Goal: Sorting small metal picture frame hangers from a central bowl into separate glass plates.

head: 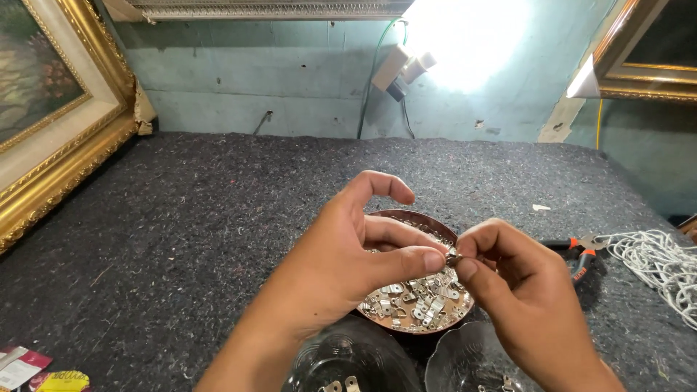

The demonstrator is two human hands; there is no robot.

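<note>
My left hand (356,247) and my right hand (519,287) meet above a round brown bowl (406,215) full of several small silver metal hangers (417,297). Between the thumb and fingertips of both hands I pinch one small metal hanger piece (454,258). My left index finger is raised and curled over the bowl. The bowl rests on a dark grey felt-covered table (218,218).
Two clear glass dishes (348,359) (465,359) sit at the near edge, each with a few metal pieces. Orange-handled pliers (581,254) and a coil of white cord (657,261) lie to the right. Gilded picture frames (51,123) (646,51) lean at both sides. Small packets (29,370) lie bottom left.
</note>
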